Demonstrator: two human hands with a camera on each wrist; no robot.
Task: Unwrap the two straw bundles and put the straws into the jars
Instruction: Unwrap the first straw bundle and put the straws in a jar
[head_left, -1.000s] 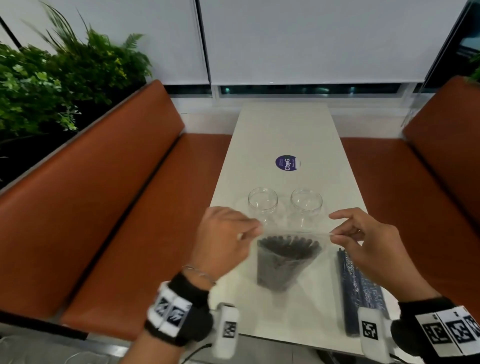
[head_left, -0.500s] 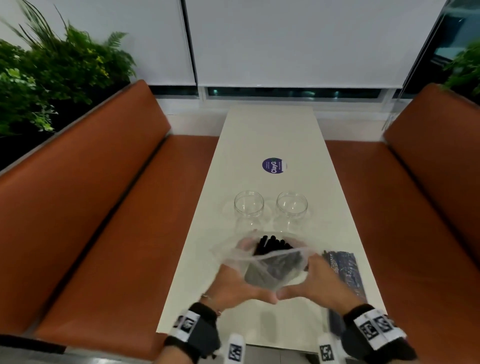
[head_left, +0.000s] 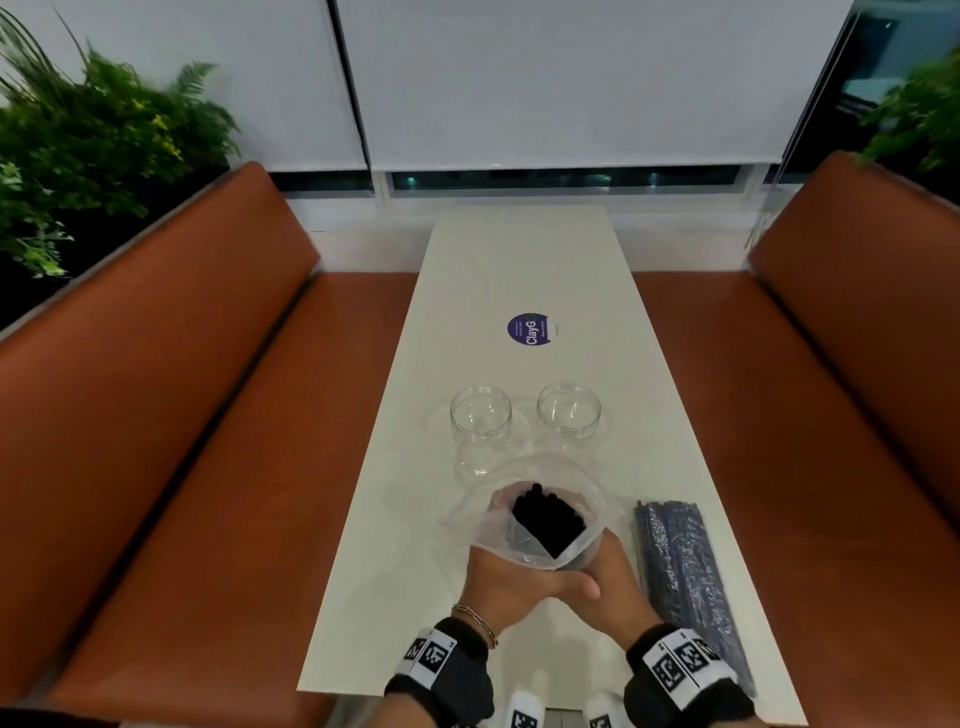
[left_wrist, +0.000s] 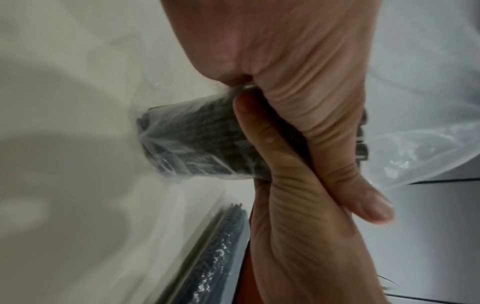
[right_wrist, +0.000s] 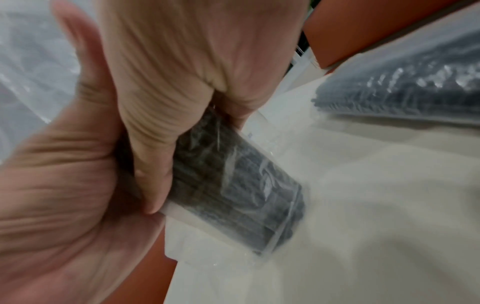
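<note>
Both hands are working together near the front edge of the desk (head_left: 467, 291). The left hand (head_left: 506, 571) and the right hand (head_left: 605, 577) are wrapping their fingers round a standing bundle of black straws (head_left: 545, 519), each grip being clamped on the bundle through its clear plastic bag (head_left: 592, 493); the two thumbs are meeting on the near side. The mouth of the bag is standing open and billowing above the hands, so the top ends of the straws are showing inside it. In the left wrist view the lower end of the bundle (left_wrist: 192, 142), wrapped in creased plastic, is pressing against the desk top, and in the right wrist view the same end (right_wrist: 246, 197) is sitting on the pale surface below the curled fingers (right_wrist: 153, 164). Two clear jars are standing upright side by side just beyond the bundle, about midway along the desk: the left jar (head_left: 480, 431) and the right jar (head_left: 569, 418), both holding no straws. A second bundle of straws (head_left: 685, 577), sealed in its wrapper, is lying flat along the right edge of the desk, just beside the right hand and reaching toward the front right corner. A round purple sticker (head_left: 529, 328) is lying farther along the desk, beyond the jars.
</note>
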